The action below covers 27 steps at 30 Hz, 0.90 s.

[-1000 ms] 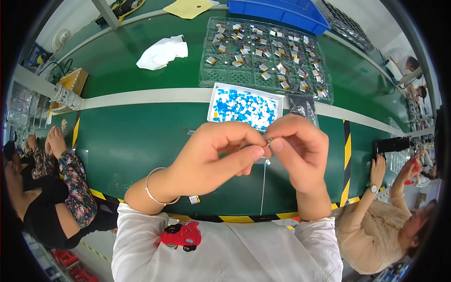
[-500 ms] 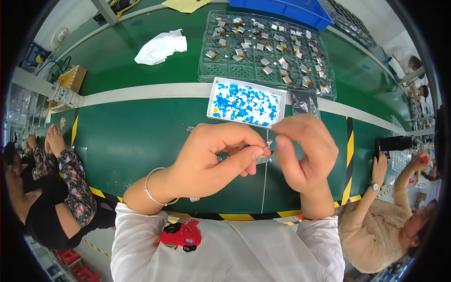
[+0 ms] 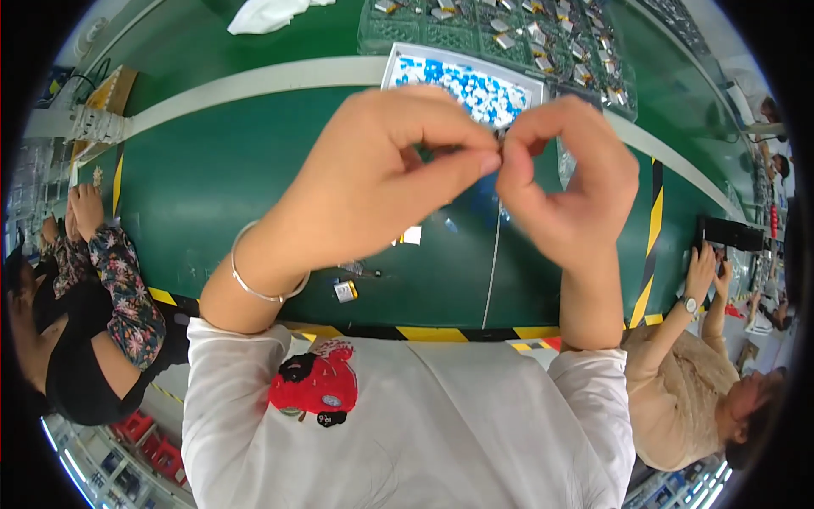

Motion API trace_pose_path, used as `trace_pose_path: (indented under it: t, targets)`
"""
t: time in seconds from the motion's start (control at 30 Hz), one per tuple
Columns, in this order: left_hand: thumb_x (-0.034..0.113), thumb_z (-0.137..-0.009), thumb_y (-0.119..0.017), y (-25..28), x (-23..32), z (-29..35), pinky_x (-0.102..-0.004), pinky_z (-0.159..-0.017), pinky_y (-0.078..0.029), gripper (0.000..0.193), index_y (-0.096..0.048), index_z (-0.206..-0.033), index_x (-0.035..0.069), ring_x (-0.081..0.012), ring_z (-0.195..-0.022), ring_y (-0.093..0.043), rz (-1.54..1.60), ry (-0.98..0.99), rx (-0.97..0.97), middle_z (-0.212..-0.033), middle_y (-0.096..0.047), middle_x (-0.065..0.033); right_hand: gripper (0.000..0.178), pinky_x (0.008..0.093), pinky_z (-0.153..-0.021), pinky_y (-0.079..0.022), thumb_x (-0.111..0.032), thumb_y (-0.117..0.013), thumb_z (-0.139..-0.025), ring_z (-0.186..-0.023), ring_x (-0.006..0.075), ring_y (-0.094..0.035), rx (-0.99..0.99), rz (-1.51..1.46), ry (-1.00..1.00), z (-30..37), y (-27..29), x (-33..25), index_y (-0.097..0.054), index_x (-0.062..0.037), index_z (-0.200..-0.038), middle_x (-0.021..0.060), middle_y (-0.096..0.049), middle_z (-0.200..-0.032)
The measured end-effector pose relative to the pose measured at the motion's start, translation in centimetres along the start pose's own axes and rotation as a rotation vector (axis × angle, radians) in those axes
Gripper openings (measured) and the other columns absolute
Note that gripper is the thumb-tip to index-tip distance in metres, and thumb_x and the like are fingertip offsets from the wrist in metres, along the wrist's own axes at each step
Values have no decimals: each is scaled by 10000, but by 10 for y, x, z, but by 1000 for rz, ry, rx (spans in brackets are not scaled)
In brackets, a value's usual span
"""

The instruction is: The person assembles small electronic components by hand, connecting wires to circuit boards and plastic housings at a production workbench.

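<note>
My left hand (image 3: 386,174) is closed in a pinch, its thumb and forefinger pressed together. My right hand (image 3: 572,174) has thumb and forefinger curled into a ring, and their tips meet those of the left. Whatever is between the fingertips is too small and blurred to name. Just beyond the hands, partly covered by them, sits a white box (image 3: 388,69) of small blue and white pieces. Below my left wrist a small silver battery cell (image 3: 345,291) with a yellow edge lies on the green bench. Another small white and yellow piece (image 3: 411,236) shows under the left hand.
A clear tray (image 3: 407,38) with several battery cells stands behind the box. A white bar (image 3: 246,83) crosses the bench, and a white cloth (image 3: 267,13) lies beyond. Striped tape (image 3: 432,334) marks the near edge. Co-workers sit at left, in a floral sleeve (image 3: 123,280), and right, near a black device (image 3: 729,233).
Both hands now stand higher in the picture, and their fingertips have come together. The silver battery cell seen in my left fingers is now hidden. The view has tilted, showing more near bench.
</note>
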<state>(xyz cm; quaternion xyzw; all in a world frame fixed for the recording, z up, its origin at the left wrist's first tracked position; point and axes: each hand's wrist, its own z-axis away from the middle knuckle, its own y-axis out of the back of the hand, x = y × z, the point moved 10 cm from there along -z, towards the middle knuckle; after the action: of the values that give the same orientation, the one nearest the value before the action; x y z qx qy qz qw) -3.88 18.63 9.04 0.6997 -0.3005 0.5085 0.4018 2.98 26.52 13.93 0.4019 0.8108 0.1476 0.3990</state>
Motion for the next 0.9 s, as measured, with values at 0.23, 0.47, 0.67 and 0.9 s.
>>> trace_pose_path:
  t: [0.23,0.47,0.67,0.9]
  targets:
    - [52,-759,-679,-14,4,-1,-247,-581,-433,63,-680,-818,29,-135,-709,-567,1,-128,-152,-740,-595,-36,70,245,-600,-431,-12,-631,-754,-641,125,-527,6,113,-253,11,0,90,-590,25,-796,63,-576,-728]
    - [140,-702,-690,-112,-46,43,-374,-634,-457,133,-624,-751,36,-250,-705,-585,-421,30,-821,-723,-599,-70,101,322,-607,-454,-62,-604,-794,-638,245,-549,-104,375,-206,18,-22,113,-619,-17,-883,115,-590,-778]
    - [166,-714,-688,-61,-21,3,-373,-736,-456,142,-641,-791,57,-283,-861,-564,-511,-152,-432,-853,-608,-90,136,323,-592,-465,-34,-616,-771,-673,237,-592,-106,367,-242,14,-4,106,-624,-19,-906,127,-608,-797]
    - [109,-733,-667,107,-84,-126,-364,-779,-441,184,-707,-911,96,-273,-796,-554,-1100,-92,218,-798,-620,-92,85,347,-582,-456,-73,-628,-764,-666,251,-591,-120,377,-235,6,-5,93,-614,-20,-828,112,-603,-726]
